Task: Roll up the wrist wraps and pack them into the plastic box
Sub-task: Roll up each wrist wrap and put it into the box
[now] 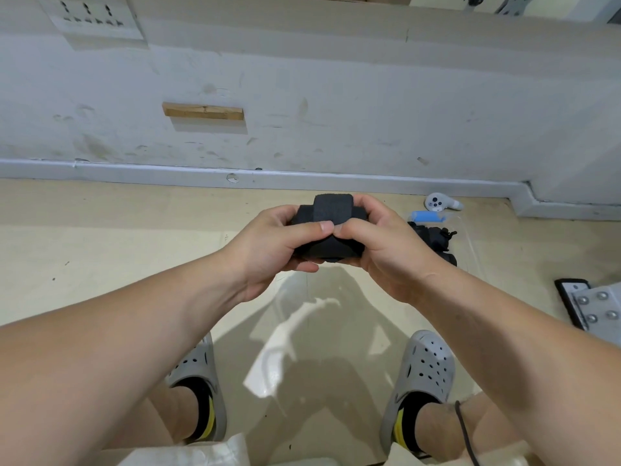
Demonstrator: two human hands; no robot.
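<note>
A black wrist wrap [331,210], rolled into a thick bundle with a strap across it, is held above the floor in front of me. My left hand [279,243] grips its left side, thumb on top. My right hand [379,243] grips its right side, and the two thumbs meet over the bundle. A clear plastic box [465,245] stands on the floor to the right, partly hidden behind my right hand. Inside it lie dark wraps [435,238] and a blue roll [426,216].
A white hand controller [442,201] lies by the wall's baseboard [168,169]. A grey metal plate with bolts [594,309] sits at the right edge. My feet in grey clogs [420,375] stand on the beige floor below the hands.
</note>
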